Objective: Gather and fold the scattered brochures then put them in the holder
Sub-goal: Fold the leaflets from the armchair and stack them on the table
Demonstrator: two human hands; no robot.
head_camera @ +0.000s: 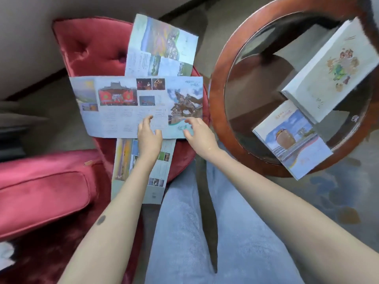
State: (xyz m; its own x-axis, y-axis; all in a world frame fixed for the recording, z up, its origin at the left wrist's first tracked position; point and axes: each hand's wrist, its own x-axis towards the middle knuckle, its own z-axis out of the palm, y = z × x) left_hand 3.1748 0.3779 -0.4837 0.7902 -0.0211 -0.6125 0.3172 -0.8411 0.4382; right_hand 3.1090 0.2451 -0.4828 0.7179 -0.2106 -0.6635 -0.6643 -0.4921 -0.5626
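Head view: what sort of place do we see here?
Probably a hotel or lounge sitting area: a red tufted velvet chair, a round glass-topped wooden table, and unfolded tourist brochures spread on the chair.

A lounge or sitting room; whether in a home or a hotel cannot be told. A red velvet seat (92, 50) with button tufting stands beside a matching red cushion (41, 191). Next to it is a round table (217, 111) with a dark wood rim and a glass top. The floor is carpet (338, 201), grey with faint blue and orange patterning. Travel brochures (127, 111) with scenic photos lie on the seat, more on the table
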